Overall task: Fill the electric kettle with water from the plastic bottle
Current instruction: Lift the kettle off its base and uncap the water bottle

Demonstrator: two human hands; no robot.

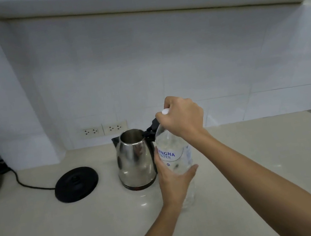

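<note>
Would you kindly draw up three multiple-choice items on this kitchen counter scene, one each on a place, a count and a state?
1. Where does the kettle stand?
A. On its black base
B. On the counter, right of the base
C. Inside a sink

2. How many wall sockets are behind the kettle?
A. One
B. Two
C. Four

3. How is the kettle's lid?
A. Open
B. Closed
C. Lying on the counter

Answers:
1 B: the black base lies bare to its left.
2 B: two wall sockets sit side by side.
3 A: the lid is tipped back, and the steel inside shows.
</note>
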